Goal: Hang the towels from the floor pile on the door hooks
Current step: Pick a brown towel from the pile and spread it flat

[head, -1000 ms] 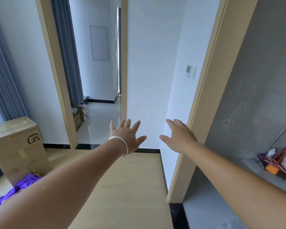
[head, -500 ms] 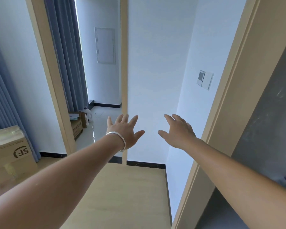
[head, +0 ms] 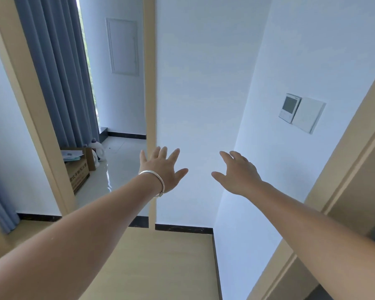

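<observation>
Looking higher now than before, box and purple cloth gone from view. Left hand and right hand spread, holding nothing. No towels or hooks seen; could miss both

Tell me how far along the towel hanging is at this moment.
Nothing looks done: no towel, floor pile or door hooks show in this view. In hand: nothing; the left hand, with a silver bangle, and the right hand are both stretched forward with fingers spread and empty, toward the white wall. All the hanging appears left, as far as visible.
</observation>
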Available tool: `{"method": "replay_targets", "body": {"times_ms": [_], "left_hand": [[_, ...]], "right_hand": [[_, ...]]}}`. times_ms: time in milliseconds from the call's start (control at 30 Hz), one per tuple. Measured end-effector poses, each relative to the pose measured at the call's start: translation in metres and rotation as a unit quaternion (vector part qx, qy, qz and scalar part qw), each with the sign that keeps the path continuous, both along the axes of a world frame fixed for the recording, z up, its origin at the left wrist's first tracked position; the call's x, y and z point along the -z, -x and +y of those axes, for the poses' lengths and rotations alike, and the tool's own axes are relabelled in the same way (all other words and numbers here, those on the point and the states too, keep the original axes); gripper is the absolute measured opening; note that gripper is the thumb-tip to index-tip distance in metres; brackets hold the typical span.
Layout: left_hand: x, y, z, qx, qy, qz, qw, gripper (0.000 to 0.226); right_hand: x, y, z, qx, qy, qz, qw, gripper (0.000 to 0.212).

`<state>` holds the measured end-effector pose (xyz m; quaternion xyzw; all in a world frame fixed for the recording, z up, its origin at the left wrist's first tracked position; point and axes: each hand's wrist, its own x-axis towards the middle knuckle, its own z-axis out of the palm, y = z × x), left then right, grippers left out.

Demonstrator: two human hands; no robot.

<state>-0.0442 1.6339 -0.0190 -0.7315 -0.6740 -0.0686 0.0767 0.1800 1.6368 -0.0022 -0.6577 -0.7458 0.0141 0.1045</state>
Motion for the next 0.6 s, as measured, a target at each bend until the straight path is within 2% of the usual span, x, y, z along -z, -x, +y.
{"method": "replay_targets", "body": {"times_ms": [267, 600], "left_hand": [[0.004, 0.061, 0.109, -0.015, -0.001, -0.02, 1.0, 0.069], [0.033, 0.182, 0.16, -0.132, 0.027, -0.008, 0.991, 0.072]], "right_hand": [[0.003, 0.067, 0.117, -0.023, 0.005, -0.007, 1.0, 0.073], [0.027, 0.2, 0.218, -0.152, 0.029, -0.013, 0.988, 0.072]]}}
